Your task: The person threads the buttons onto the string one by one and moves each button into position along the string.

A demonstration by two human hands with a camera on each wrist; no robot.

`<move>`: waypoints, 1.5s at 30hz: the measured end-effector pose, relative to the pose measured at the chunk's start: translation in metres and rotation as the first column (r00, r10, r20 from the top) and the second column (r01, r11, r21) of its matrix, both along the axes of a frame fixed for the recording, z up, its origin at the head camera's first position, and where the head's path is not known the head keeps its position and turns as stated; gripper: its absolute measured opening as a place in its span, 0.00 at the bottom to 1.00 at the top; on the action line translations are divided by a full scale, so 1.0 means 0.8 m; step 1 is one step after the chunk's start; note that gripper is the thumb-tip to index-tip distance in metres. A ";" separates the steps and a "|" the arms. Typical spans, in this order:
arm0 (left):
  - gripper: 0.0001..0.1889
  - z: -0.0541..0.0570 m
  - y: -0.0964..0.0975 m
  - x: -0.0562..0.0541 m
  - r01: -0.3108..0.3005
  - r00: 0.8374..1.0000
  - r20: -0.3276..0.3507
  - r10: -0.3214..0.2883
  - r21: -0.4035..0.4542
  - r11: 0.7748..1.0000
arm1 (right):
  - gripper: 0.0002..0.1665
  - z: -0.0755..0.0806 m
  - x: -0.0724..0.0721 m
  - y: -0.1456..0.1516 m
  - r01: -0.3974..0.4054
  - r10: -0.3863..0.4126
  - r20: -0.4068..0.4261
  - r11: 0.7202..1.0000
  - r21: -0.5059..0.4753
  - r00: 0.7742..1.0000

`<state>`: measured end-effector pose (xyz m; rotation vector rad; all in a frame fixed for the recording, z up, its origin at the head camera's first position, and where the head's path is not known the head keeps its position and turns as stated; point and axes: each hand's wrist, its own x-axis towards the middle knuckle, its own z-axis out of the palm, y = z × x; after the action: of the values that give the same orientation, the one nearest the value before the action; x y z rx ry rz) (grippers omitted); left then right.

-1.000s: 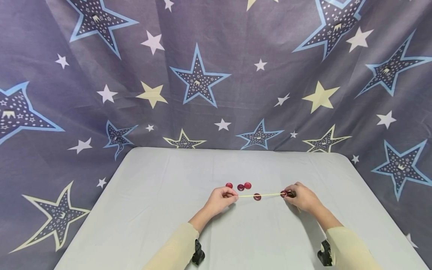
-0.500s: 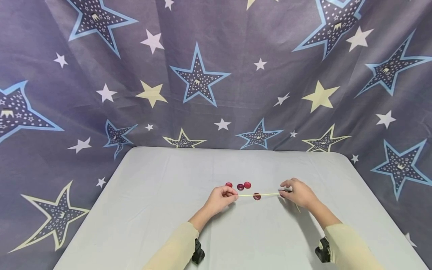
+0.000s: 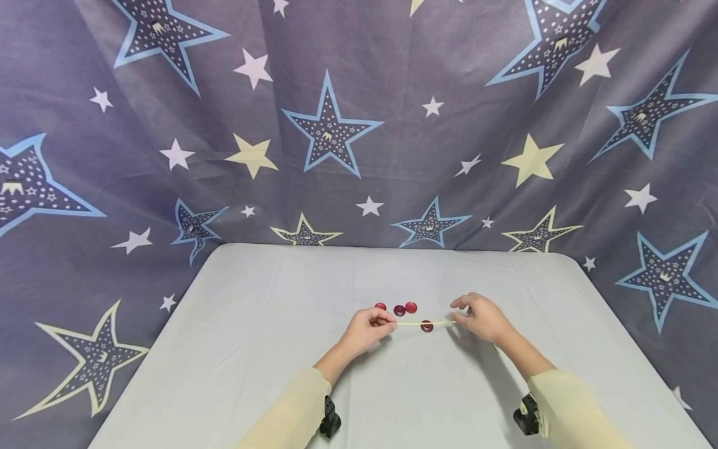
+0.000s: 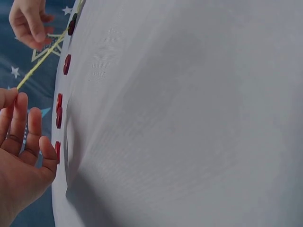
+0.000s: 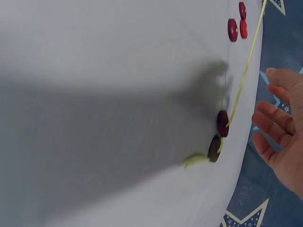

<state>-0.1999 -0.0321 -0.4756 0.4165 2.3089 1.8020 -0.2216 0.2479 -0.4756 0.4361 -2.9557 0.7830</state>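
Note:
My left hand [image 3: 367, 329] pinches a yellow string [image 3: 412, 323] between thumb and fingertips, its other fingers loosely bent. The string stretches rightward above the table. In the right wrist view, it slopes down to a dark red, flat, round bead [image 5: 222, 124] and a brownish bead [image 5: 215, 149], apparently passing through them, with its loose end [image 5: 195, 161] beyond. My right hand [image 3: 477, 313] hovers above these two, fingers relaxed and holding nothing; it hides them in the head view. Another dark red bead [image 3: 427, 327] lies on the table under the string.
Behind the string lie a red bead [image 3: 380, 306] near my left fingers, a dark red ring-like bead [image 3: 399, 310] and a bright red bead [image 3: 411, 307]. The white-covered table [image 3: 269, 324] meets a star-patterned curtain [image 3: 331, 187] at the back.
My right hand has let go of the dark red bead that it held and moved left along the string, its fingers opening. My left hand has stayed almost still.

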 end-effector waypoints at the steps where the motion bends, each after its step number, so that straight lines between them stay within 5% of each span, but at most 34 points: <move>1: 0.06 0.000 0.000 0.000 -0.001 1.000 -0.001 0.001 -0.001 1.000 | 0.12 0.000 0.000 -0.003 -0.005 0.005 -0.003 1.000 -0.005 1.000; 12: 0.06 -0.001 0.003 -0.001 0.006 1.000 -0.016 -0.006 -0.008 1.000 | 0.11 0.002 0.000 -0.032 -0.056 0.054 -0.029 0.994 -0.089 0.998; 19: 0.05 -0.040 0.007 -0.021 -0.018 1.000 -0.009 0.018 -0.013 1.000 | 0.12 0.007 0.000 -0.048 -0.076 0.078 0.011 0.989 -0.123 0.997; 22: 0.05 -0.045 0.007 -0.024 -0.023 1.000 -0.010 0.023 -0.015 1.000 | 0.11 0.008 0.001 -0.053 -0.076 0.083 0.041 0.987 -0.141 0.996; 32: 0.05 -0.047 0.008 -0.025 -0.016 0.999 -0.032 0.015 -0.023 1.000 | 0.12 0.010 0.003 -0.071 -0.094 0.118 0.115 0.976 -0.199 0.986; 45: 0.05 -0.048 0.008 -0.024 -0.015 0.999 -0.047 0.014 -0.009 1.000 | 0.11 0.002 0.006 -0.088 -0.192 0.229 0.113 0.943 -0.271 0.967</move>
<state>-0.2190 -0.0260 -0.5137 0.4466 2.3564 1.8061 -0.2171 0.1772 -0.4742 0.7130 -2.9053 1.2551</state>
